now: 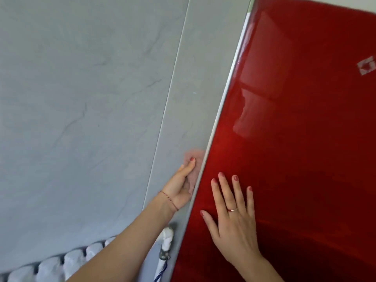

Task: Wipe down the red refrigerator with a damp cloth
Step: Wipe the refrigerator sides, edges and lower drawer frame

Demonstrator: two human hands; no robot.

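refrigerator (301,139) is seen filling the right side of the view, its glossy red front tilted across the frame, with a pale metal trim strip (221,110) running along its left edge. a pink cloth (194,159) is held against the fridge's side, just left of that trim, and is gripped by the left hand (181,186), thumb laid over the fabric; the other fingers are hidden behind the cloth and the edge. a thin red string bracelet (168,200) is worn on that wrist. the right hand (234,212) is laid flat on the red door, fingers straight and spread, a ring (232,209) seen on one finger. a grey tiled wall (81,98) is seen to the left, and a white radiator (50,265) with a white pipe (166,239) is caught low in the frame.
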